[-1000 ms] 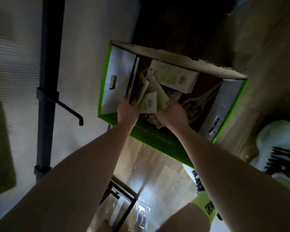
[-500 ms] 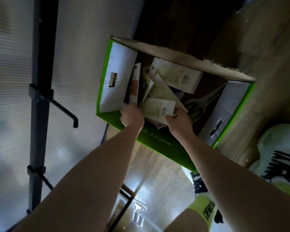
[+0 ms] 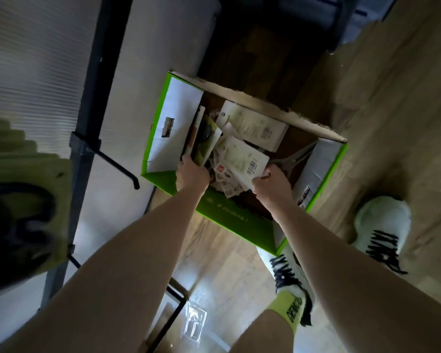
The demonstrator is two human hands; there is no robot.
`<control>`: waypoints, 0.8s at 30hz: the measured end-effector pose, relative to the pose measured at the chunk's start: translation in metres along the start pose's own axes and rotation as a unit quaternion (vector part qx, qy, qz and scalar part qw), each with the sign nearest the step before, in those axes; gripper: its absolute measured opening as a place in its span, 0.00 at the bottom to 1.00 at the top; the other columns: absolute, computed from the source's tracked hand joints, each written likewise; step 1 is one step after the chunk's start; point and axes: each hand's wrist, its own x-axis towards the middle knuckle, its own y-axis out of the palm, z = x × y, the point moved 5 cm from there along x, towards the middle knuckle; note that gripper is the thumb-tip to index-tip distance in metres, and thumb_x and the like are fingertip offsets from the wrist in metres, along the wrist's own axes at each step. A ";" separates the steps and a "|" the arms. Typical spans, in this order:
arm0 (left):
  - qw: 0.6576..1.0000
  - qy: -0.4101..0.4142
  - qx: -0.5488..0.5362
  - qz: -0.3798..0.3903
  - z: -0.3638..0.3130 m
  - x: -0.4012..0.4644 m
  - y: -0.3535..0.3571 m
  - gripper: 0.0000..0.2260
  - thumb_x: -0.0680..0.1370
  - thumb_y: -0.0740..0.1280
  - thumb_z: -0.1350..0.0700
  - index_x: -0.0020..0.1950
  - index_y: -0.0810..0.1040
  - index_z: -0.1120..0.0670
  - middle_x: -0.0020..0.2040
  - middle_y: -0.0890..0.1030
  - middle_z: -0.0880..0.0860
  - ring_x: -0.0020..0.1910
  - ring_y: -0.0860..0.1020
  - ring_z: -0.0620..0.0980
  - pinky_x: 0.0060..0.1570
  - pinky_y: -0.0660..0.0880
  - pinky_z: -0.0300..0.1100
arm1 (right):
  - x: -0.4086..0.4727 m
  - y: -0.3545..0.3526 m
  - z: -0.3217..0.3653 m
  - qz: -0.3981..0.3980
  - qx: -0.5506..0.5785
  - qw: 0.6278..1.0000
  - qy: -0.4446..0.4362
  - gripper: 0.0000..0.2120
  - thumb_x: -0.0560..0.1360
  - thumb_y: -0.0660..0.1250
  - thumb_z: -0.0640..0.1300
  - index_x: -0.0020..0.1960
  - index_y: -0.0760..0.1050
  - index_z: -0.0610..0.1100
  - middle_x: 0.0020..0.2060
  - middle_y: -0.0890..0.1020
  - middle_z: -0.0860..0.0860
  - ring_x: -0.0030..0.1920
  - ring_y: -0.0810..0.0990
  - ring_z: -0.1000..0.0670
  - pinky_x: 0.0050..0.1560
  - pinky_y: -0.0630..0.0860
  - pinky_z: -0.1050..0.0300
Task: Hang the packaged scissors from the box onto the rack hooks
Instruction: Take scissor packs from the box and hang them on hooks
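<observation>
Reaching into the green box (image 3: 229,212) on the wooden floor (image 3: 382,118), the left hand (image 3: 192,174) grips an upright scissors pack (image 3: 201,138) by the left wall, and the right hand (image 3: 271,186) pinches a barcoded pack (image 3: 242,159) over the loose pile. Left of the box, apart, a rack hook (image 3: 117,166) juts from the dark post (image 3: 87,138).

Box (image 3: 222,215) top open; rack post (image 3: 87,138) and hook (image 3: 117,165) crowd its left.
</observation>
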 end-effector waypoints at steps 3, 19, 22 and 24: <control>1.000 0.008 0.026 -0.009 0.010 0.031 0.014 0.18 0.77 0.60 0.60 0.67 0.66 0.57 0.63 0.71 0.59 0.60 0.74 0.62 0.57 0.75 0.57 | 0.026 0.038 -0.017 0.013 0.073 0.997 0.021 0.12 0.75 0.65 0.40 0.58 0.74 0.45 0.56 0.81 0.47 0.54 0.80 0.43 0.51 0.81 0.46; 0.997 -0.028 -0.064 0.024 0.018 0.032 0.028 0.17 0.76 0.63 0.60 0.66 0.71 0.57 0.56 0.78 0.58 0.55 0.77 0.60 0.50 0.75 0.46 | 0.001 0.051 -0.065 0.051 0.156 0.982 0.089 0.16 0.76 0.71 0.51 0.59 0.75 0.45 0.53 0.82 0.46 0.54 0.82 0.44 0.54 0.81 0.43; 0.990 -0.053 -0.109 0.071 0.017 0.030 0.034 0.21 0.75 0.64 0.60 0.69 0.68 0.58 0.61 0.74 0.60 0.56 0.76 0.61 0.56 0.77 0.51 | -0.004 0.039 -0.061 0.051 0.158 0.983 0.082 0.17 0.76 0.71 0.50 0.61 0.74 0.44 0.54 0.81 0.46 0.55 0.82 0.44 0.53 0.82 0.44; 0.992 -0.059 -0.074 0.084 0.018 0.038 0.038 0.20 0.77 0.65 0.55 0.67 0.70 0.58 0.64 0.68 0.60 0.56 0.73 0.61 0.59 0.75 0.52 | 0.002 0.038 -0.055 0.045 0.175 0.981 0.071 0.15 0.76 0.70 0.48 0.60 0.74 0.45 0.54 0.81 0.46 0.55 0.81 0.45 0.54 0.81 0.44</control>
